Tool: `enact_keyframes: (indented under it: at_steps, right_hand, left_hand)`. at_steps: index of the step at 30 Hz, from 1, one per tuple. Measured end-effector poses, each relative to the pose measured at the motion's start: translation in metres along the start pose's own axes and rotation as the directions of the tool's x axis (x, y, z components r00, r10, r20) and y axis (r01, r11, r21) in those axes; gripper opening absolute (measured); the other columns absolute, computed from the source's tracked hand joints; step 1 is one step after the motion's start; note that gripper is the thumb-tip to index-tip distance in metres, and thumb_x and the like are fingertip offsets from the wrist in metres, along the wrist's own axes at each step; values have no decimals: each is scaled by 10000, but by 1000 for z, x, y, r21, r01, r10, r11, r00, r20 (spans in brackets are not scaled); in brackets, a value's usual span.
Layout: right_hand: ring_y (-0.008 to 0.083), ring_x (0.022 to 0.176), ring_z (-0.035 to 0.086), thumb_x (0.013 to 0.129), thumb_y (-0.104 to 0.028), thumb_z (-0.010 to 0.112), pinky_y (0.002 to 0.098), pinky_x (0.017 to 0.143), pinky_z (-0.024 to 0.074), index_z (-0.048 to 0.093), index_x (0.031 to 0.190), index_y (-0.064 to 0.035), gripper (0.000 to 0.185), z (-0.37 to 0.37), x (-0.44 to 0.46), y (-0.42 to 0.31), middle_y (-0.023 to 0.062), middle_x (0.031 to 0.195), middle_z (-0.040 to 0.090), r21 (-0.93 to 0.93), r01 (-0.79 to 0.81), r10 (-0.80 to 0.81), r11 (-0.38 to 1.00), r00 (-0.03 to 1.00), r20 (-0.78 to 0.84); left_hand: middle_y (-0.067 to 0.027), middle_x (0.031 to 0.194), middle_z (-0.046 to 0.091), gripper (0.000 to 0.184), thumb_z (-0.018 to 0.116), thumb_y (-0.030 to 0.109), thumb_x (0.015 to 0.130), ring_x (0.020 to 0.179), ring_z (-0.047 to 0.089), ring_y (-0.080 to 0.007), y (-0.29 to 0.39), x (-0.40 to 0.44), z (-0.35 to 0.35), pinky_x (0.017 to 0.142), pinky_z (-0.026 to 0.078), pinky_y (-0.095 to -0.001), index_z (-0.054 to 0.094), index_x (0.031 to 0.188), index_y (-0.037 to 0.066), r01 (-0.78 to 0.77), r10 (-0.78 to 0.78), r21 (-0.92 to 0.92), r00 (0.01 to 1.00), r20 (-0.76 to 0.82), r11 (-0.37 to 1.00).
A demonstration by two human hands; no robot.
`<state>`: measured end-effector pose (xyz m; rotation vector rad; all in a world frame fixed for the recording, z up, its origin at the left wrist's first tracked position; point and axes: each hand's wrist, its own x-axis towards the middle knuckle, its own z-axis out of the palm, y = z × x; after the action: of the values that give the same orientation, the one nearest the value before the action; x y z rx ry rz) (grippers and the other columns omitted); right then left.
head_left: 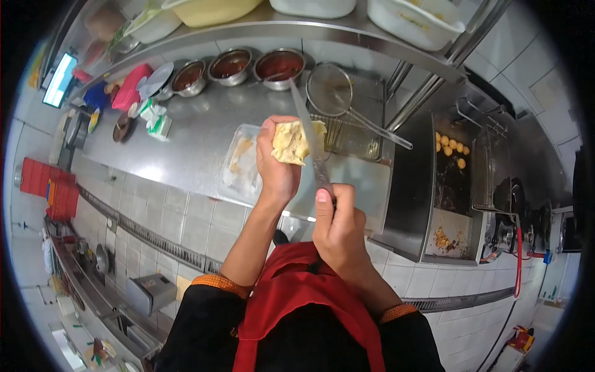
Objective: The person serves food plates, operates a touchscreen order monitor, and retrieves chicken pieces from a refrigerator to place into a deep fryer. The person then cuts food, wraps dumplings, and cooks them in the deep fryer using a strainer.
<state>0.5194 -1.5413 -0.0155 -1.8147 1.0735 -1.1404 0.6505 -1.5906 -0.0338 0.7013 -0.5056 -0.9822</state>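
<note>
My left hand is closed around a lump of pale yellow, dough-like food, held up over the steel counter. In my right hand is a long knife, gripped by its dark handle with the blade pointing away from me. The blade lies along the right side of the lump, and more pale yellow stuff shows just past it. Below my hands, a clear plastic tub with some pale contents stands beside a whitish board.
Several steel bowls of red sauce line the back of the counter. A mesh strainer rests over a wire rack at the back right. Round balls float in the dark oil of a fryer on the right. Overhead runs a shelf with tubs.
</note>
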Motion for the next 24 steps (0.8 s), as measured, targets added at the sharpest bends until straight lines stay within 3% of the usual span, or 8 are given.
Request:
enact_keyframes:
  at_steps: [2, 4, 7, 10, 12, 14, 21, 24]
  right_hand:
    - [379, 480, 530, 904, -123, 465, 433, 414, 393, 413, 837, -1, 149, 10, 6, 1, 193, 552, 513, -98, 103, -97, 990, 993, 61]
    - [379, 466, 524, 907, -121, 458, 429, 404, 388, 394, 808, -5, 165, 16, 11, -5, 193, 530, 505, -138, 123, -118, 983, 992, 43]
    - [389, 470, 525, 907, -125, 461, 430, 401, 383, 390, 801, -4, 176, 20, 22, -18, 203, 524, 500, -161, 111, -111, 981, 994, 14]
    - [404, 482, 523, 905, -118, 461, 435, 403, 376, 383, 797, 1, 179, 24, 24, -25, 216, 513, 482, -58, 64, -63, 996, 998, 31]
    - [418, 500, 525, 904, -112, 458, 445, 404, 365, 378, 806, 7, 174, 29, 13, -17, 231, 508, 469, -17, 91, -90, 996, 994, 55]
    - [422, 508, 525, 903, -102, 453, 452, 405, 356, 377, 812, 12, 165, 27, 20, -20, 237, 505, 463, -9, 83, -83, 996, 996, 40]
    - [435, 509, 519, 907, -101, 441, 450, 402, 352, 386, 827, 16, 152, 22, 32, -27, 243, 507, 465, 29, 62, -63, 998, 998, 31]
    - [421, 503, 517, 917, -126, 427, 439, 420, 349, 409, 856, 21, 161, 20, 43, -26, 228, 514, 463, 62, 52, -53, 997, 999, 11]
  left_hand:
    - [-72, 833, 556, 389, 290, 396, 930, 787, 545, -196, 13, 5, 9, 750, 448, -346, 490, 933, 63, -54, 54, 47, 999, 3, 997]
    - [-37, 749, 519, 389, 298, 355, 941, 685, 501, -104, 20, 8, 13, 642, 418, -246, 507, 887, 31, -86, 86, 25, 996, -19, 996]
    - [-17, 731, 503, 401, 285, 355, 943, 647, 462, -74, 24, 10, 5, 589, 383, -217, 501, 857, 28, -278, 226, 342, 956, 186, 898]
    - [-14, 709, 504, 401, 279, 345, 944, 637, 462, -76, 37, 21, 12, 583, 382, -216, 502, 840, 28, -326, 274, 378, 943, 187, 867]
    - [-28, 779, 535, 307, 330, 314, 925, 686, 512, -107, 50, 37, 20, 619, 432, -233, 486, 884, 53, -249, 217, 219, 963, 158, 944]
    - [-44, 829, 549, 310, 322, 304, 928, 736, 529, -117, 48, 44, 17, 657, 439, -233, 497, 917, 48, -364, 253, 450, 923, 288, 815]
    - [-51, 856, 564, 381, 299, 312, 946, 712, 540, -104, 62, 44, 43, 663, 437, -211, 465, 1110, 10, -303, 196, 339, 928, 316, 891]
    - [-33, 848, 564, 408, 302, 359, 957, 723, 528, -84, 53, 39, 50, 636, 424, -201, 455, 1106, 12, -466, 312, 387, 863, 398, 795]
